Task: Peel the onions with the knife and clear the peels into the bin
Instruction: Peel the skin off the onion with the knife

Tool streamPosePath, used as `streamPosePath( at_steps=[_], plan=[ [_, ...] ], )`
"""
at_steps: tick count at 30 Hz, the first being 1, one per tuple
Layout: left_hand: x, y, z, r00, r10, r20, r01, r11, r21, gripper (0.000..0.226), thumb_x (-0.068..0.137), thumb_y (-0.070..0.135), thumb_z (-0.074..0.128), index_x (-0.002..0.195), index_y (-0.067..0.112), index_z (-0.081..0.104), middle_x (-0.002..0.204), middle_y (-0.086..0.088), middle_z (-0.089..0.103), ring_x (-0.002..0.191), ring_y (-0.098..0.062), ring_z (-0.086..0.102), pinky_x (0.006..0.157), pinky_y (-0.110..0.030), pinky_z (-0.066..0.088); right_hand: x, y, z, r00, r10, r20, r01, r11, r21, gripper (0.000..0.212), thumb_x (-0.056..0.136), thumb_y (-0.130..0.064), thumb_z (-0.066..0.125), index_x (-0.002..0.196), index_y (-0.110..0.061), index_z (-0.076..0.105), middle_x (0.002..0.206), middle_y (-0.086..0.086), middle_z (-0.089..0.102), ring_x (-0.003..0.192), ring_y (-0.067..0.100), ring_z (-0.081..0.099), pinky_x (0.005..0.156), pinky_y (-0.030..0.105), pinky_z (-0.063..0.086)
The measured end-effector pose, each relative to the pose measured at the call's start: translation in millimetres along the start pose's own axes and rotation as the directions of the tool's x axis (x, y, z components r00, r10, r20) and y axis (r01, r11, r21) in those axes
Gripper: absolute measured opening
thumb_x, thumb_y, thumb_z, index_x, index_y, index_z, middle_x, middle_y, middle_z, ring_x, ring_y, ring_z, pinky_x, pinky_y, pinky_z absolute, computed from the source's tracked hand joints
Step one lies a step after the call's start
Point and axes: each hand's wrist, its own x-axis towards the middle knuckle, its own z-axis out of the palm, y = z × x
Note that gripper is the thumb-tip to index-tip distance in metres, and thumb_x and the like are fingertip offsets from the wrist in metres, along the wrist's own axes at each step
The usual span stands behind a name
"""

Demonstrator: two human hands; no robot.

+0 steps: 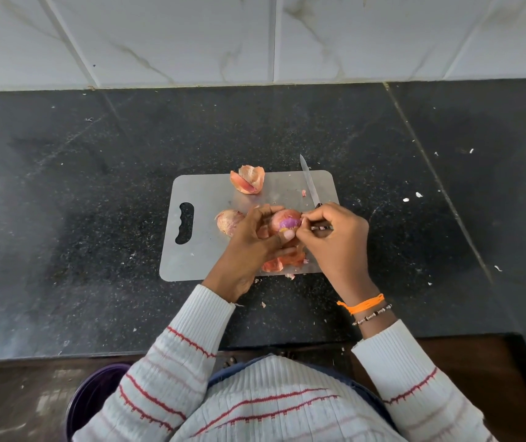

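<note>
My left hand (252, 237) grips a partly peeled onion (284, 222) above the steel cutting board (198, 256); purple flesh shows where skin is gone. My right hand (335, 240) holds the knife (309, 183), blade pointing away from me, while its fingertips pinch the onion's skin at the right side. A second, unpeeled onion (228, 220) lies on the board just left of my left hand. A curled peel (249, 179) sits at the board's far edge, and more peels (282, 262) lie under my hands.
The board rests on a black speckled counter (96, 218) with small scraps scattered about. A tiled wall (255, 36) stands behind. A dark purple bin (96, 400) is on the floor at my lower left, partly hidden by my sleeve.
</note>
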Motion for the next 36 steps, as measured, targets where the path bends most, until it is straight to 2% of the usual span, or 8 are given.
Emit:
streamPosePath(
  at_steps=[5,8,12,16,19,22,27,36],
  plan=[
    [-0.1,3.7,-1.5,0.999,-0.033,0.002,0.033,0.998,-0.054,0.042,0.085,-0.003,0.058,0.125,0.001,0.048,0.113,-0.008,0.057,0.089,-0.021,0.069,0.076,-0.033,0.058,1.8,4.4,-7.0,0.98,0.196,0.046,-0.201,0.964,0.175,0.012,0.08,0.002,0.067,0.083,-0.009,0.071,0.077,-0.004,0.068,0.075,0.005,0.065,0.068,0.012,0.05],
    [0.9,4.7,-0.9,1.0,-0.019,-0.01,0.019,0.998,-0.062,0.041,0.085,-0.004,0.058,0.124,0.001,0.049,0.109,-0.006,0.058,0.086,-0.018,0.07,0.072,-0.029,0.059,-0.1,1.8,-7.5,0.957,0.269,0.109,-0.289,0.916,0.278,0.014,0.089,-0.007,0.06,0.093,-0.016,0.07,0.087,-0.003,0.07,0.086,0.009,0.068,0.076,0.024,0.055],
    [1.3,4.8,0.7,1.0,-0.017,-0.016,0.016,0.997,-0.08,0.04,0.084,-0.004,0.059,0.122,0.002,0.05,0.11,-0.007,0.059,0.087,-0.019,0.07,0.068,-0.026,0.059,0.7,-2.7,-8.8,0.969,0.224,0.106,-0.244,0.937,0.252,0.013,0.087,-0.007,0.063,0.093,-0.017,0.07,0.087,-0.006,0.069,0.086,0.007,0.067,0.076,0.024,0.055],
    [3.0,2.2,1.2,0.999,-0.045,-0.026,0.043,0.994,-0.101,0.04,0.086,0.002,0.058,0.124,0.004,0.048,0.121,-0.015,0.056,0.092,-0.022,0.067,0.07,-0.026,0.059,1.1,-0.2,-8.3,0.975,0.219,-0.038,-0.211,0.966,0.152,0.029,0.074,0.016,0.046,0.065,-0.007,0.06,0.067,-0.008,0.06,0.065,0.009,0.057,0.06,0.02,0.046],
    [3.6,0.8,-0.3,0.998,-0.057,-0.018,0.055,0.995,-0.087,0.038,0.089,0.007,0.057,0.126,0.003,0.048,0.119,-0.017,0.059,0.09,-0.018,0.066,0.066,-0.021,0.057,0.8,-0.1,-10.1,0.967,0.255,-0.017,-0.248,0.953,0.173,0.026,0.076,0.008,0.04,0.057,-0.003,0.054,0.055,-0.005,0.051,0.052,0.009,0.046,0.051,0.019,0.035],
    [3.8,-0.4,0.5,0.998,-0.057,-0.009,0.056,0.995,-0.077,0.035,0.094,0.014,0.051,0.126,0.001,0.049,0.112,-0.019,0.061,0.084,-0.014,0.066,0.06,-0.021,0.054,0.4,-5.1,-10.0,0.972,0.232,0.041,-0.235,0.953,0.191,0.017,0.082,-0.009,0.051,0.069,-0.005,0.061,0.067,0.0,0.059,0.063,0.008,0.053,0.059,0.019,0.042],
    [5.9,-2.2,-1.3,0.999,-0.033,-0.009,0.032,0.999,-0.034,0.036,0.091,0.027,0.051,0.122,0.012,0.058,0.133,-0.021,0.051,0.118,-0.034,0.055,0.101,-0.051,0.041,0.3,-6.6,-8.5,0.98,0.156,0.126,-0.183,0.954,0.236,0.012,0.083,-0.012,0.069,0.095,-0.011,0.07,0.093,-0.002,0.068,0.088,0.005,0.065,0.075,0.025,0.056],
    [5.4,-0.6,-3.4,0.997,-0.027,0.075,0.028,1.0,-0.013,0.038,0.093,0.021,0.048,0.13,0.019,0.052,0.137,-0.015,0.047,0.117,-0.024,0.056,0.099,-0.037,0.047,3.4,-1.7,-10.9,0.986,0.142,0.092,-0.158,0.968,0.196,0.011,0.082,-0.01,0.07,0.091,-0.015,0.071,0.086,-0.006,0.068,0.088,0.0,0.064,0.072,0.01,0.049]
  ],
)
